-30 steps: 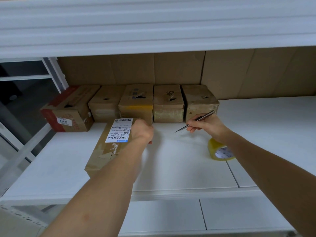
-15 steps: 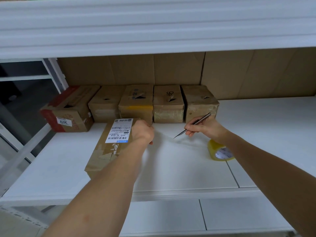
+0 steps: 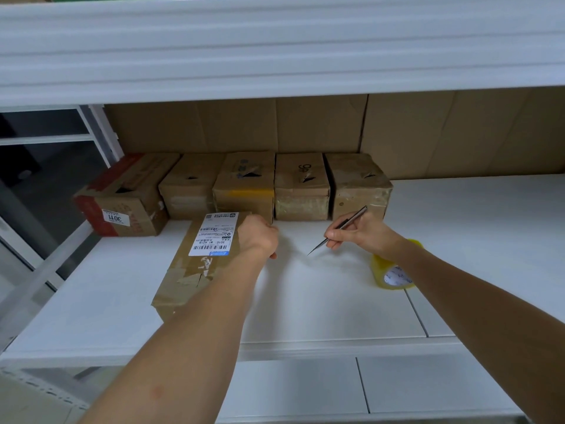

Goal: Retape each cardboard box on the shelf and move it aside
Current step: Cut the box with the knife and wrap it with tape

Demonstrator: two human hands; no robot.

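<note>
A flat cardboard box (image 3: 195,267) with a white shipping label lies on the white shelf (image 3: 321,301), left of centre. My left hand (image 3: 258,237) grips its far right corner. My right hand (image 3: 359,235) holds a thin pointed metal tool (image 3: 337,231), tip aimed down-left just above the shelf, right of the box. A roll of yellowish clear tape (image 3: 393,275) stands on the shelf partly behind my right forearm. Several small taped cardboard boxes (image 3: 301,186) line the back, each with a torn opening on top.
A red-and-brown box (image 3: 122,198) marked 3011 sits at the shelf's left end, near the open edge and metal upright (image 3: 102,130). Cardboard sheets (image 3: 428,133) line the back wall. An upper shelf (image 3: 275,50) overhangs closely. Bare shelf surface stretches to the right.
My right hand has moved left and down toward the flat box, the tool's tip dropping closer to the shelf. My left hand and the box stay put.
</note>
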